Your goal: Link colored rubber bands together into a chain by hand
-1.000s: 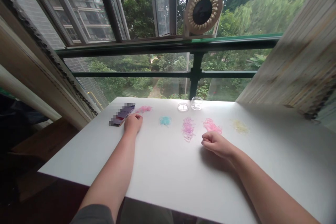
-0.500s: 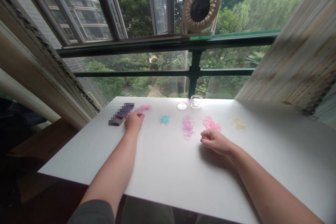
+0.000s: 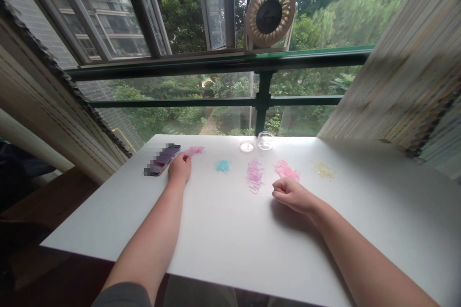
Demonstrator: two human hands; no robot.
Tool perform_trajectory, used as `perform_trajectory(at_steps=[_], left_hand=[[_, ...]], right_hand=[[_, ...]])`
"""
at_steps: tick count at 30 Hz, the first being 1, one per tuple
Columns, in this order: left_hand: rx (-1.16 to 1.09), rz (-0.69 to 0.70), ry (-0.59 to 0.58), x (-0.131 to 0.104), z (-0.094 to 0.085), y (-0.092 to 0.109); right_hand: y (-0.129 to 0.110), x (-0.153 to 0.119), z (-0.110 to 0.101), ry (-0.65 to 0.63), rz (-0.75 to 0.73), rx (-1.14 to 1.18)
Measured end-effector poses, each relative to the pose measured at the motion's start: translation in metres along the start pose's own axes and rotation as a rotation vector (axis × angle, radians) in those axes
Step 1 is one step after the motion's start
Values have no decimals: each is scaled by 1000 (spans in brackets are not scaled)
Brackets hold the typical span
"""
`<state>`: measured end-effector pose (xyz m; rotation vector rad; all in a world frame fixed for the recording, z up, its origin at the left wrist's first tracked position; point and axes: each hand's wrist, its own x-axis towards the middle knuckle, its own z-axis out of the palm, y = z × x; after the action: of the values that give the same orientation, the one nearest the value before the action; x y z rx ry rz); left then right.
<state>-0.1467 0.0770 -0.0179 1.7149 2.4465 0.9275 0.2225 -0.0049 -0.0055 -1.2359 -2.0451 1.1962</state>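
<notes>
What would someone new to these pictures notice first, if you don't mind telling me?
Probably the five small piles of coloured strands, pink, blue, purple and yellow, spread across the white table. Two closed hands rest near them: the left hand beside the phone, the right hand just in front of a pink pile. Beyond the table, a round fan stands out against the window.

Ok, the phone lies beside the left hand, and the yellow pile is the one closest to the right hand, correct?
Not quite: the head view shows the pink pile just beyond the right hand as the closest one; the yellow pile lies farther right. The phone does lie beside the left hand.
</notes>
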Motion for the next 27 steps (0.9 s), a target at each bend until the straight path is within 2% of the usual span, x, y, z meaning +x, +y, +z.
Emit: perform_trajectory(at_steps=[21,27], left_hand=[[-135,7,147,0,-7,1],[-169,59,171,0,-7,2]], right_hand=[[0,-2,0,-6,-2,-5],[0,-1,0,-3,-5,-4]])
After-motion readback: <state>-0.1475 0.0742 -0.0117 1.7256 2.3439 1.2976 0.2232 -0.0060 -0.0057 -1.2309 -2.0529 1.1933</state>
